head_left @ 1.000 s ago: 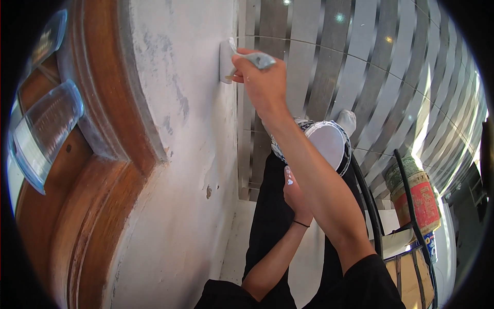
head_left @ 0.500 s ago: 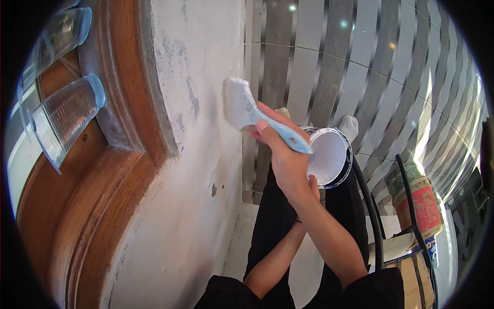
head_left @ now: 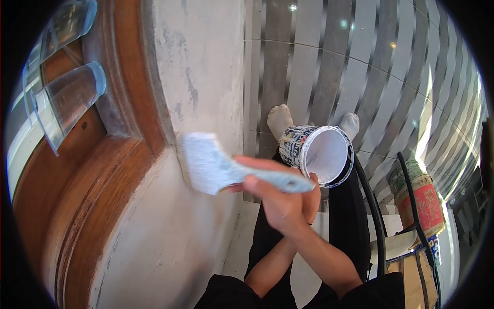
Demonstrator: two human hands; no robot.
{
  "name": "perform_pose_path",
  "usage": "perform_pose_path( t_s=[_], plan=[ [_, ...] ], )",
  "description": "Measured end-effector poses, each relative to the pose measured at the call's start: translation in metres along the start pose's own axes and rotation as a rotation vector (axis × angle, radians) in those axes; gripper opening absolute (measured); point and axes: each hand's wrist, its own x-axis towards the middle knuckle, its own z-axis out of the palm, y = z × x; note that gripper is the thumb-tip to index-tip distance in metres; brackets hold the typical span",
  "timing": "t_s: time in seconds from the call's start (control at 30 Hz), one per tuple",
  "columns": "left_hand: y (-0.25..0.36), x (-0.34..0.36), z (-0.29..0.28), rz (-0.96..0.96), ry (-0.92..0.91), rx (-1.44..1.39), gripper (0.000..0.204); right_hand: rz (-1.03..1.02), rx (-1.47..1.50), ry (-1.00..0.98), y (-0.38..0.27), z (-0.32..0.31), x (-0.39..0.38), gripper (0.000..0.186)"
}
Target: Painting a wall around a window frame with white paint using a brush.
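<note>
My right hand (head_left: 275,201) is closed round the pale blue handle of a wide paintbrush (head_left: 206,162), its bristles coated white. The brush lies over the white wall (head_left: 211,77), by the corner of the wooden frame; whether the bristles press on the wall I cannot tell. Crossed beneath the right forearm, my left arm reaches to a paint bucket (head_left: 293,144). My left hand (head_left: 311,203) grips the bucket's near rim, thumb on the edge, the other fingers hidden. The bucket tilts toward me, showing a white-coated inside.
Brown wooden frame (head_left: 123,67) borders the wall on the left, with clear plastic cups (head_left: 72,103) beside it. My feet rest on a striped tile floor (head_left: 303,67). At right are a black metal bar (head_left: 368,206) and a red-and-green paint-smeared container (head_left: 419,201).
My right hand has swung the brush left and nearer to me, from the wall's right part to beside the wooden frame. The left hand stays on the bucket, now less covered.
</note>
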Motion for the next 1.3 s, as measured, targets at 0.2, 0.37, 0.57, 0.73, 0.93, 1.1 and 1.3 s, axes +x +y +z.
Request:
perform_pose_path(
  t_s=[0.2, 0.37, 0.57, 0.73, 0.93, 1.1, 1.3],
  plan=[
    [-0.011, 0.002, 0.006, -0.208, -0.031, -0.185, 0.028, 0.056, 0.142, 0.033, 0.034, -0.021, 0.054, 0.040],
    [-0.008, -0.017, 0.027, -0.265, 0.042, -0.304, 0.039, -0.069, -0.055, 0.118, 0.025, -0.049, 0.081, 0.033],
    [-0.042, -0.023, 0.043, -0.140, 0.127, 0.006, 0.023, -0.115, -0.050, 0.033, 0.001, -0.047, 0.077, 0.036],
    [0.004, -0.015, 0.018, -0.481, -0.202, -0.336, 0.067, -0.011, 0.014, -0.093, 0.018, -0.050, 0.073, 0.038],
    [-0.029, -0.013, 0.022, -0.266, -0.203, -0.242, 0.066, -0.123, -0.121, 0.022, 0.013, -0.044, 0.088, 0.036],
    [-0.037, -0.019, 0.027, -0.299, -0.324, -0.076, 0.067, -0.070, -0.016, -0.061, -0.001, -0.050, 0.066, 0.036],
    [-0.006, -0.017, 0.025, -0.417, -0.074, -0.440, 0.059, 0.007, 0.043, -0.118, 0.026, -0.046, 0.071, 0.036]
  ],
)
